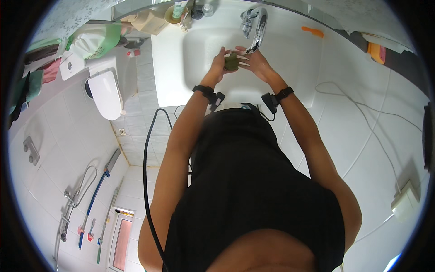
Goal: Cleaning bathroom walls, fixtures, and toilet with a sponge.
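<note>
A small dark green block (231,62), which could be a bar of soap, is held over the basin of a white washbasin (292,68). My left hand (217,66) grips it from the left, thumb pointing up. My right hand (259,64) is on the other side with its fingers spread, their tips at the block's right edge; whether they press on it I cannot tell. Just above the right hand curves the spout of a chrome faucet (261,29). Each wrist wears a black strap with a small device.
An orange-handled item (312,32) lies on the basin's right ledge. A cup holding a tube (176,15) and small bottles (207,10) stand at the back left. Left is a white toilet (105,95). A black cable (145,170) hangs beside my left arm.
</note>
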Motion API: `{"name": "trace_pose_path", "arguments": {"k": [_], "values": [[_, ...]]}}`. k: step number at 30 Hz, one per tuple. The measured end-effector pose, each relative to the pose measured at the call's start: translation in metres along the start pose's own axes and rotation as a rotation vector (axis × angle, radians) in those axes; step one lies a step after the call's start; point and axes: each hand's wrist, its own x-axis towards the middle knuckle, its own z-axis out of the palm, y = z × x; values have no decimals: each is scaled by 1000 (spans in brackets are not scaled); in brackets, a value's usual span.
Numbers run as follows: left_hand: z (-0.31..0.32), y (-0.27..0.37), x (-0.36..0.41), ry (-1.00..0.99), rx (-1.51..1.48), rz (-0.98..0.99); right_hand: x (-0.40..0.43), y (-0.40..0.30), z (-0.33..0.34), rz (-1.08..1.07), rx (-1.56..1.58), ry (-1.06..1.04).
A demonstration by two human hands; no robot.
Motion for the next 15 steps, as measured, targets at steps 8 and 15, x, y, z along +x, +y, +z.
{"name": "trace_pose_path", "arguments": {"k": [8,15], "values": [[43,21,6,-227,-313,-50,-31,2,-75,-29,109,381],[71,37,10,-407,-483,-87,-38,11,-110,-30,151,396]]}}
